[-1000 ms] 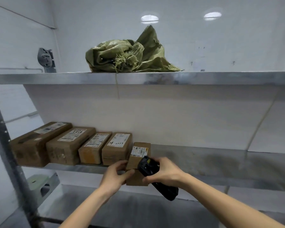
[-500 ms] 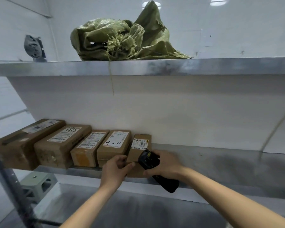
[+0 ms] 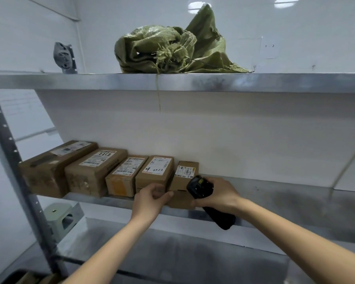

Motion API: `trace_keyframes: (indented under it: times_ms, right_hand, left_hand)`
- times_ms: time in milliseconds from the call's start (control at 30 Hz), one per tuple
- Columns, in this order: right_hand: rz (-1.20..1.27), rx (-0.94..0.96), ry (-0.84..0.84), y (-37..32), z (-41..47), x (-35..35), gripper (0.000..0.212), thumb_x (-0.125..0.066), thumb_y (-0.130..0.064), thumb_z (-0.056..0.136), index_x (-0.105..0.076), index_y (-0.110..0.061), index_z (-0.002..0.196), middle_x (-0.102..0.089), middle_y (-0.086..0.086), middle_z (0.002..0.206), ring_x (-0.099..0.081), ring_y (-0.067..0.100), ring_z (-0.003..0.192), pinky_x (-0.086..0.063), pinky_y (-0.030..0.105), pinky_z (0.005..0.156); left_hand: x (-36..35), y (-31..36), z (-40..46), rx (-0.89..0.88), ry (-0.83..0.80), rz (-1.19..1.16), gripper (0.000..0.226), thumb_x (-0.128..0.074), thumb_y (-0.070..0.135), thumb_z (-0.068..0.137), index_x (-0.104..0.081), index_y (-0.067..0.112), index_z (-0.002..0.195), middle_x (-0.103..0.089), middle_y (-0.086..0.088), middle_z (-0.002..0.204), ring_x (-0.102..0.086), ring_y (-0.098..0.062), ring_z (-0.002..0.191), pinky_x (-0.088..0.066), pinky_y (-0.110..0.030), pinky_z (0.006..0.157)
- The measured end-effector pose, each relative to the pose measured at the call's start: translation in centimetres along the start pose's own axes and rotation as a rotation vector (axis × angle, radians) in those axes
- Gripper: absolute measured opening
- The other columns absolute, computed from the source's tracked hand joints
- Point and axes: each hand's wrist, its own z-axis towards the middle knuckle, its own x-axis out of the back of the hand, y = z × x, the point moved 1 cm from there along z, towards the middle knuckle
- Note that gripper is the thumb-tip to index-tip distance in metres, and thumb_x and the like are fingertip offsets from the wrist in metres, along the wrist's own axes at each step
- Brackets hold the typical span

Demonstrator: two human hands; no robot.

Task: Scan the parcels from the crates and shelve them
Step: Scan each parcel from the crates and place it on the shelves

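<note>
A small cardboard parcel (image 3: pixel 183 181) with a white label stands at the right end of a row of several labelled parcels (image 3: pixel 96 171) on the middle metal shelf (image 3: pixel 275 193). My left hand (image 3: pixel 150 198) holds the small parcel's front left corner, thumb on its face. My right hand (image 3: pixel 219 194) grips a black handheld scanner (image 3: pixel 201 186) and rests against the parcel's right side. The scanner's handle pokes out below my wrist.
A crumpled green woven sack (image 3: pixel 168 50) lies on the top shelf (image 3: pixel 193 82), a thread hanging down. A perforated upright post (image 3: pixel 14 165) stands at left. A pale green stool (image 3: pixel 58 217) sits behind the rack. A crate corner (image 3: pixel 35 277) shows bottom left.
The small parcel has been pushed further back onto the shelf, in line with the row. Both hands followed it. The camera has swung right.
</note>
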Motion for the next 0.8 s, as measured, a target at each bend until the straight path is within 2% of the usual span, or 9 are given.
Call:
trace_keyframes:
  times_ms: [67,133,233,333,433,500,567,667,800]
  right_hand:
    - [-0.004,-0.002,0.018,-1.0,-1.2,0.2,0.057,-0.092,-0.053,0.056,-0.071,-0.035,0.106,-0.075,-0.013,0.095,-0.069,0.006,0.085,-0.061,0.034,0.079]
    - [-0.006,-0.007,0.022,-2.6,-2.4,0.1,0.052,-0.091,-0.054,0.057,-0.069,-0.033,0.099,-0.075,-0.010,0.088,-0.070,0.008,0.080,-0.061,0.033,0.072]
    - [-0.056,0.019,0.051,-6.0,-4.6,-0.6,0.047,-0.087,-0.058,0.058,-0.067,-0.033,0.092,-0.073,-0.010,0.085,-0.069,0.011,0.080,-0.057,0.030,0.068]
    - [-0.088,0.081,0.024,-11.0,-7.1,-3.1,0.061,-0.082,-0.065,0.056,-0.066,-0.038,0.108,-0.074,-0.011,0.096,-0.069,0.014,0.089,-0.059,0.032,0.078]
    - [-0.064,0.159,-0.031,-16.6,-9.6,-7.0,0.071,-0.087,-0.057,0.066,-0.065,-0.034,0.129,-0.072,-0.007,0.106,-0.069,0.016,0.099,-0.059,0.035,0.090]
    - [-0.052,0.207,-0.070,-20.4,-11.1,-10.1,0.073,-0.088,-0.057,0.067,-0.063,-0.038,0.133,-0.070,-0.008,0.104,-0.069,0.018,0.101,-0.058,0.034,0.092]
    - [-0.037,0.255,-0.121,-23.9,-12.5,-13.6,0.061,-0.087,-0.059,0.066,-0.063,-0.044,0.120,-0.071,-0.012,0.097,-0.070,0.015,0.093,-0.059,0.031,0.084]
    - [-0.017,0.312,-0.197,-29.4,-14.5,-19.2,0.042,-0.087,-0.053,0.070,-0.066,-0.035,0.102,-0.072,-0.011,0.089,-0.068,0.011,0.083,-0.054,0.027,0.069]
    - [-0.049,0.367,-0.330,-35.6,-17.5,-28.1,0.052,-0.085,-0.060,0.068,-0.069,-0.015,0.089,-0.072,0.001,0.078,-0.067,0.017,0.072,-0.050,0.037,0.061]
  left_hand:
    - [1.5,-0.1,-1.1,-0.030,-0.002,0.010,0.043,-0.077,0.051,0.082,-0.068,0.027,0.116,-0.073,0.012,0.099,-0.068,-0.006,0.092,-0.060,-0.036,0.083]
    - [3.6,-0.3,-2.1,-0.064,0.007,0.025,0.044,-0.076,0.052,0.082,-0.068,0.029,0.119,-0.073,0.014,0.100,-0.066,-0.002,0.095,-0.057,-0.029,0.085]
    - [7.7,-1.0,-4.1,-0.091,0.033,0.017,0.044,-0.075,0.053,0.082,-0.070,0.033,0.121,-0.069,0.017,0.114,-0.063,-0.004,0.107,-0.052,-0.028,0.092]
    - [12.6,-2.0,-7.3,-0.088,0.053,0.034,0.047,-0.073,0.053,0.085,-0.066,0.036,0.127,-0.058,0.018,0.125,-0.052,-0.004,0.114,-0.044,-0.029,0.096]
    - [18.3,-3.9,-11.0,-0.067,0.107,0.071,0.052,-0.070,0.056,0.086,-0.062,0.035,0.133,-0.056,0.015,0.134,-0.051,-0.008,0.123,-0.044,-0.034,0.103]
    - [22.6,-5.7,-13.6,-0.025,0.152,0.086,0.056,-0.069,0.057,0.086,-0.062,0.032,0.135,-0.058,0.012,0.138,-0.052,-0.011,0.127,-0.042,-0.031,0.102]
    - [27.1,-7.9,-16.8,0.023,0.188,0.076,0.056,-0.070,0.056,0.086,-0.061,0.031,0.135,-0.059,0.010,0.139,-0.053,-0.012,0.128,-0.042,-0.031,0.103]
    - [34.1,-11.7,-22.3,0.114,0.261,0.102,0.050,-0.071,0.053,0.086,-0.064,0.031,0.131,-0.063,0.008,0.133,-0.057,-0.014,0.124,-0.045,-0.030,0.100]
    - [42.5,-17.9,-30.3,0.284,0.395,0.167,0.048,-0.070,0.056,0.086,-0.066,0.031,0.126,-0.066,0.009,0.120,-0.061,-0.013,0.112,-0.049,-0.032,0.095]
